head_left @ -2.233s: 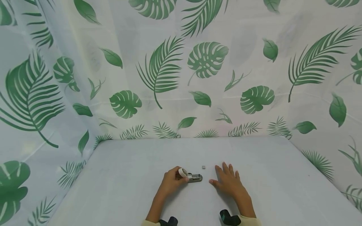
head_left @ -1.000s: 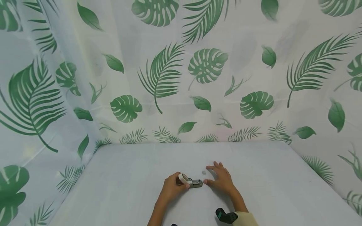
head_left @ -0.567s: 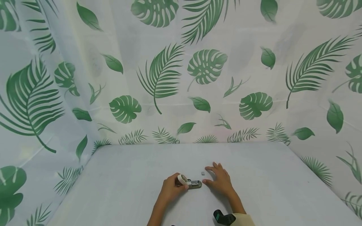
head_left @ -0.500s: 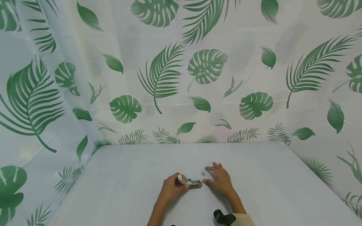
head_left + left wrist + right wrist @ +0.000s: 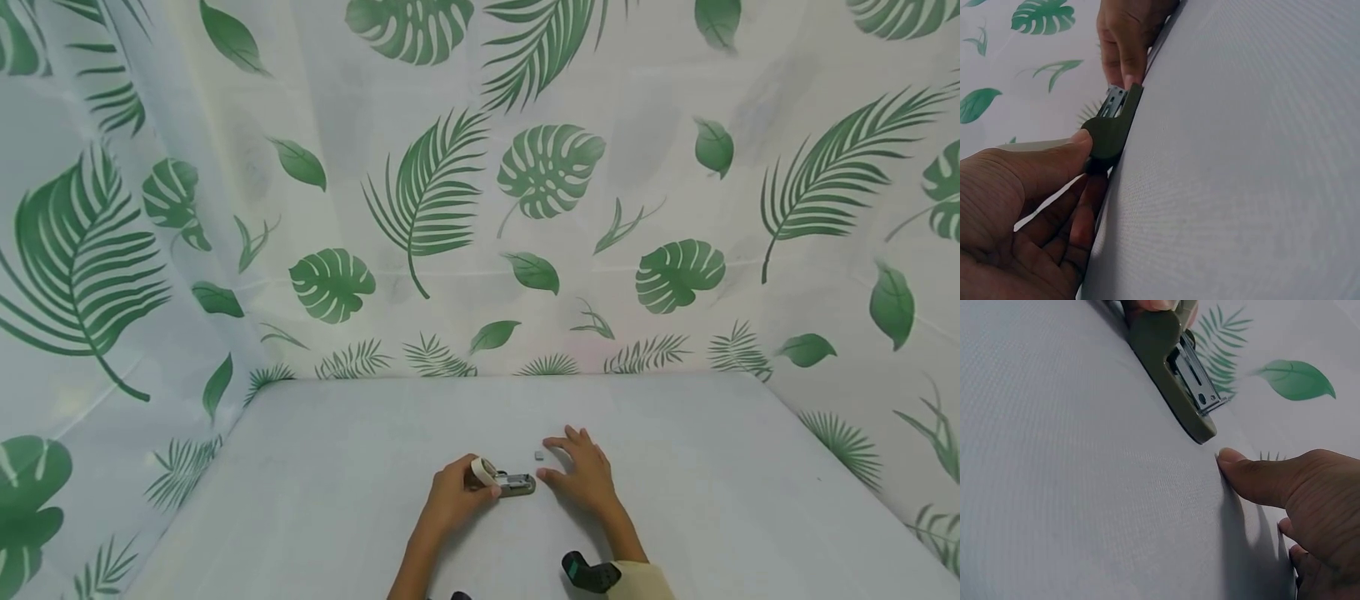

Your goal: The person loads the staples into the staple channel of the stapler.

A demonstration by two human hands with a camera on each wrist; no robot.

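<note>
My left hand (image 5: 452,497) holds a small stapler (image 5: 519,485) at its hinge end, thumb on the near side. The stapler lies on the white table with its cream top (image 5: 484,472) swung up. Its dark green base and bare metal staple channel (image 5: 1195,372) show in the right wrist view. Just beyond the stapler's front end lies a small grey block (image 5: 539,456), which looks like a strip of staples. My right hand (image 5: 585,475) rests on the table to the right, thumb and fingers apart and holding nothing. Its thumb tip is close to the stapler's front end, its index finger beside the grey block.
A white cloth-like surface (image 5: 337,467) covers the table. Behind it and along both sides hangs a white curtain (image 5: 450,308) with green leaf prints. A black wrist device (image 5: 590,572) sits at my right sleeve (image 5: 642,581).
Over the last two seconds my right hand has moved left, close to the stapler's front end and the grey block. My left hand keeps its hold; lately both hands are nearly still.
</note>
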